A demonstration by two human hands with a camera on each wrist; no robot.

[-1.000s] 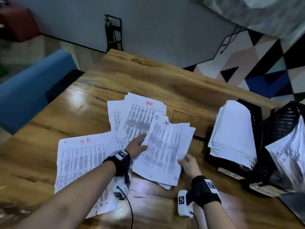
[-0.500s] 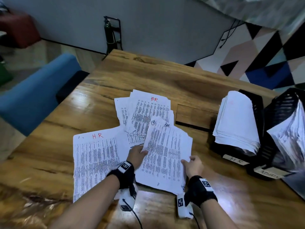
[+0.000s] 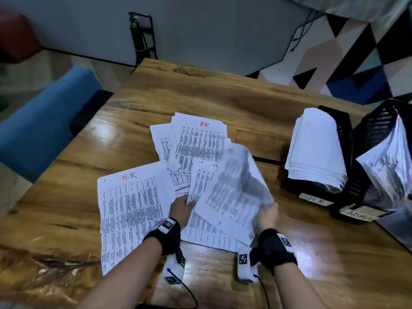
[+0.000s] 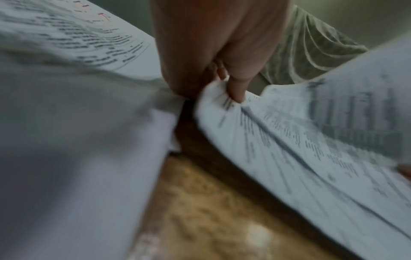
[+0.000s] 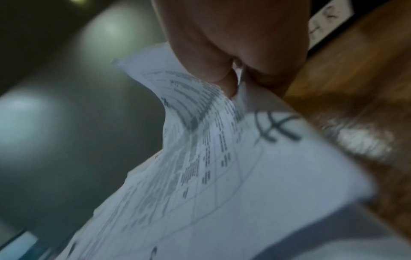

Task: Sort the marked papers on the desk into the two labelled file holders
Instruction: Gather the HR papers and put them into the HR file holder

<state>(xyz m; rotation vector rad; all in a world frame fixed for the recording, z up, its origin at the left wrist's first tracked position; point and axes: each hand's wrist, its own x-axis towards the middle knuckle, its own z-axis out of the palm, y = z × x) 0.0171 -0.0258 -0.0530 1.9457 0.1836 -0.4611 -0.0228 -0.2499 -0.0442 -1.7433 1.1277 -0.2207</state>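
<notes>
Printed papers marked "HR" lie spread on the wooden desk (image 3: 223,97): one large sheet (image 3: 131,210) at the left, a pile (image 3: 198,139) further back. My right hand (image 3: 267,214) pinches the edge of a blurred top sheet (image 3: 236,188) and holds it lifted off the stack; the pinch shows in the right wrist view (image 5: 235,88). My left hand (image 3: 182,207) pinches the left edge of the stack underneath (image 4: 227,95). Two black file holders stand at the right, one labelled HR (image 3: 316,199), one labelled ADMIN (image 3: 359,216), both with papers in them.
A blue seat (image 3: 44,121) stands off the desk's left edge. A patterned wall panel (image 3: 356,59) rises behind the holders. A rectangular lid (image 3: 260,143) is set into the desk top between the papers and the HR holder.
My right hand has lifted the top sheet, which now curls up and to the right in a blur. My left hand has closed on the stack's edge. The camera view shifted a little.
</notes>
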